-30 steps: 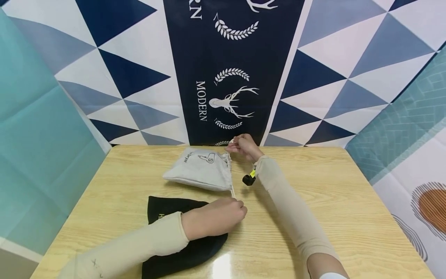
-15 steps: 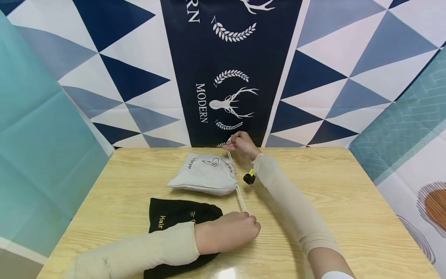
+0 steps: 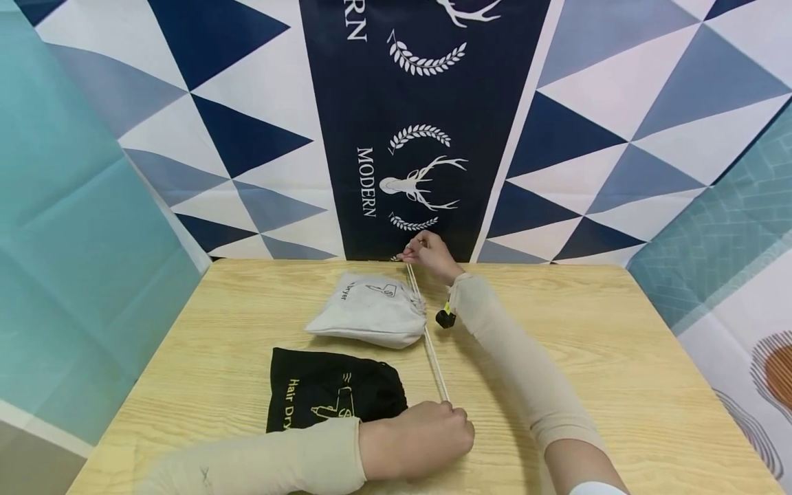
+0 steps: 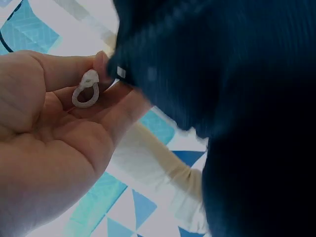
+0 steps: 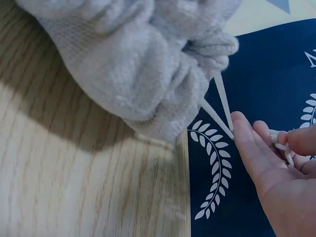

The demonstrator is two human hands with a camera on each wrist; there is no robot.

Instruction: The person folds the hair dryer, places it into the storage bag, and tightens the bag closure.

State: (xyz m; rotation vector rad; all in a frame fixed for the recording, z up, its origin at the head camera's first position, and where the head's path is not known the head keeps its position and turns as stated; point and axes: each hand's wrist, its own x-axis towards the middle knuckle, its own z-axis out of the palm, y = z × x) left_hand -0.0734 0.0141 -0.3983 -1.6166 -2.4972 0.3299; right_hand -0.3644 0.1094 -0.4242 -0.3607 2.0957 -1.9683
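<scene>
A light grey drawstring bag (image 3: 368,313) with a hair dryer drawing lies on the table, its mouth gathered toward the right. White cords run out from both sides of that mouth. My left hand (image 3: 423,440) grips the near cord (image 3: 436,368), pulled taut toward the front; the left wrist view shows a knotted cord loop (image 4: 86,91) in its fingers. At the table's back edge my right hand (image 3: 430,256) pinches the far cord (image 5: 217,111), its knotted end by the thumb in the right wrist view. Folds bunch at the bag's mouth (image 5: 197,64).
A black drawstring bag (image 3: 331,385) marked "Hair Dryer" lies in front of the grey one, partly under my left forearm. Near my right wrist is a small black object (image 3: 445,318) with a yellow tag. A patterned backdrop (image 3: 421,137) rises behind the wooden table (image 3: 588,357).
My left hand has moved toward the front and slightly right, drawing out more cord. The grey bag has shifted a little right, its mouth bunched tighter. My right hand has stayed nearly in place.
</scene>
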